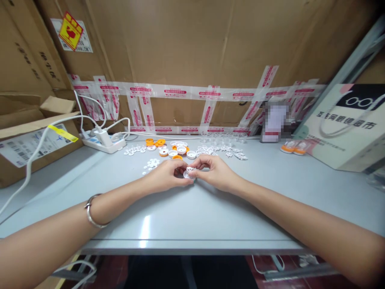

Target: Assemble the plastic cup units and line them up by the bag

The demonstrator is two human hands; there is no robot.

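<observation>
My left hand [165, 175] is closed round the edge of a small white round cap [186, 175] just above the table. In the fingertips of my right hand [217, 172] is a small white spoked piece [190, 169], held at the cap's open top. Whether the piece is seated in the cap cannot be made out. Behind my hands lie white round caps [181, 149] and orange rings [160, 143]. Small white discs [152, 163] are scattered beside my left wrist. More white spoked pieces [205, 150] and clear round parts [224, 139] spread out beyond my right hand.
A white power strip [105, 142] with cables stands at the back left beside an open cardboard box [39, 140]. A phone [274, 122] leans against the large taped carton [180, 48]. Two orange-and-clear assembled pieces [293, 147] lie near a paper bag [345, 124] on the right.
</observation>
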